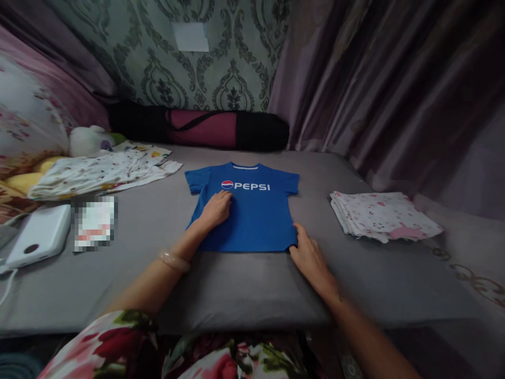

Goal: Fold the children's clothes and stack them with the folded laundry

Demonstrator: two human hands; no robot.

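A blue T-shirt [252, 221] with a white PEPSI print lies spread on the grey sheet, its neck facing away from me. My left hand [216, 208] rests on the left side of the shirt's front, just below the round logo, fingers stretched out on the cloth. At the lower right corner, my right hand [310, 252] pinches the hem between thumb and fingers, and the edge there is slightly lifted. A pale bangle [173, 260] circles my left wrist.
Folded white printed cloth [382, 213] sits to the right. On the left are a spotted garment [114, 168], a plush toy [90, 141], a white device with a cable [41, 234] and a blurred packet [94, 223]. A long black and maroon bag [201, 128] lies along the wall.
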